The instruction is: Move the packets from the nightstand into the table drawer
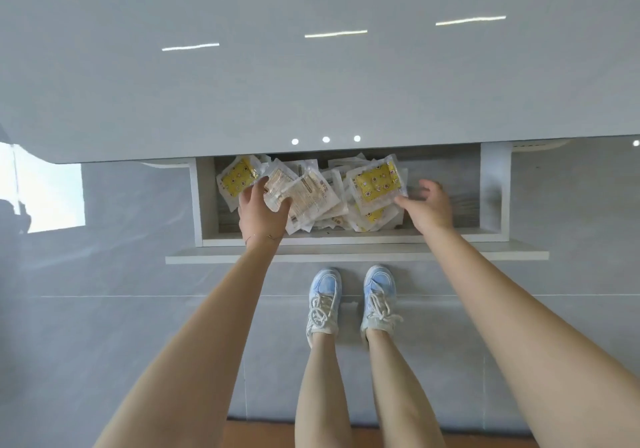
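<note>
Under the tabletop (pixel 311 101) hiding the rear of the drawer (pixel 346 241), left hand (pixel 261 217) grips packets (pixel 301 193), right hand (pixel 429 207) spread loose.

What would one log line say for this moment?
drawer: open | packets: piled inside | left hand: grips pale packets | right hand: fingers spread beside yellow packet

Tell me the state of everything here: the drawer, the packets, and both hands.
Drawer: pulled open, packets piled inside.
Left hand: gripping a bunch of tan packets.
Right hand: open, fingers spread, at the edge of a yellow packet.
Yellow packet: lying on top of the pile.
</note>
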Demonstrator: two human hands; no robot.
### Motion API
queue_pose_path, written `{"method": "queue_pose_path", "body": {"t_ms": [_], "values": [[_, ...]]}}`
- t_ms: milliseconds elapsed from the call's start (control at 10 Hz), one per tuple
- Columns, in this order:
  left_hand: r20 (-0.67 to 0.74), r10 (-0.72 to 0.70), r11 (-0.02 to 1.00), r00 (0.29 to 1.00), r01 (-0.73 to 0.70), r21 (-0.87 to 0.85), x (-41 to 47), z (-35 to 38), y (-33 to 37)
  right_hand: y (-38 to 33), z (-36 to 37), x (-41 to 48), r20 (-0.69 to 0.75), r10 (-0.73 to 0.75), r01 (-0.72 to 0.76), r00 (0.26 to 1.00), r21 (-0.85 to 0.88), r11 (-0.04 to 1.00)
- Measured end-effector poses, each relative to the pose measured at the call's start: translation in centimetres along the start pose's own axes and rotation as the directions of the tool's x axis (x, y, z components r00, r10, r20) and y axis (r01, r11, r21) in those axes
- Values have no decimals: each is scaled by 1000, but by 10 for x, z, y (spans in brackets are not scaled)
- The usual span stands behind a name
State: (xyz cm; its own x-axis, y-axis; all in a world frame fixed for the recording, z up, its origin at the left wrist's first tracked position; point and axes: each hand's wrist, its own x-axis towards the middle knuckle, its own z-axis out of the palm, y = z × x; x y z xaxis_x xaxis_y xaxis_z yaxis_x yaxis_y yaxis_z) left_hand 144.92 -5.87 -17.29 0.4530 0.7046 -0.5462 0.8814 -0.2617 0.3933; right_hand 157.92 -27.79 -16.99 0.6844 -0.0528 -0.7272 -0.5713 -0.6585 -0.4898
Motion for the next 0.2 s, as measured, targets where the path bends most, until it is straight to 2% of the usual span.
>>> {"method": "queue_pose_path", "body": {"t_ms": [100, 200], "values": [[13, 115, 986, 993, -116, 120, -30, -33, 9, -18, -18, -50, 22, -236, 237, 971, -157, 959], [97, 207, 940, 974, -225, 255, -62, -65, 18, -36, -31, -95, 161, -356, 391, 920, -390, 834]]}}
